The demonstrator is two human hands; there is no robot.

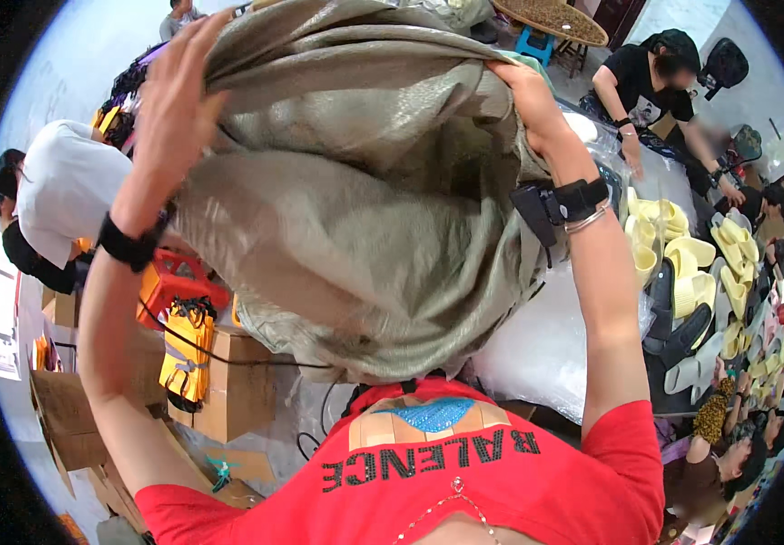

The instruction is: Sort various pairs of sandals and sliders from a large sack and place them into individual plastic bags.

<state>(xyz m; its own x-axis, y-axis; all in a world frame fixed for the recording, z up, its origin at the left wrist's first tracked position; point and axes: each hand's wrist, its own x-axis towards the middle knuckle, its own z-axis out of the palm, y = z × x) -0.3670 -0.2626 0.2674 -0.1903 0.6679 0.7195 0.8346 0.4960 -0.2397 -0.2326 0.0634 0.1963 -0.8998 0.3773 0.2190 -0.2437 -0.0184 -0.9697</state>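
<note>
A large grey-beige woven sack (319,218) is held up in front of me, its mouth tilted toward me and its folds sagging. My left hand (174,113) grips the sack's rim on the left, slightly blurred, with the thumb nearer me and the fingers reaching up along the edge. On the other side, my right hand (532,100) is closed over the rim, fingers partly hidden by the fabric. Shadow fills the opening near the right hand, and I cannot make out anything inside.
Yellow slippers (691,282) and dark ones cover a table at right, where several people work. Clear plastic (537,354) lies beside the sack. At left are a cardboard box (237,381), a yellow-black bundle (187,354), a red plastic stool (178,282) and a person in white (69,191).
</note>
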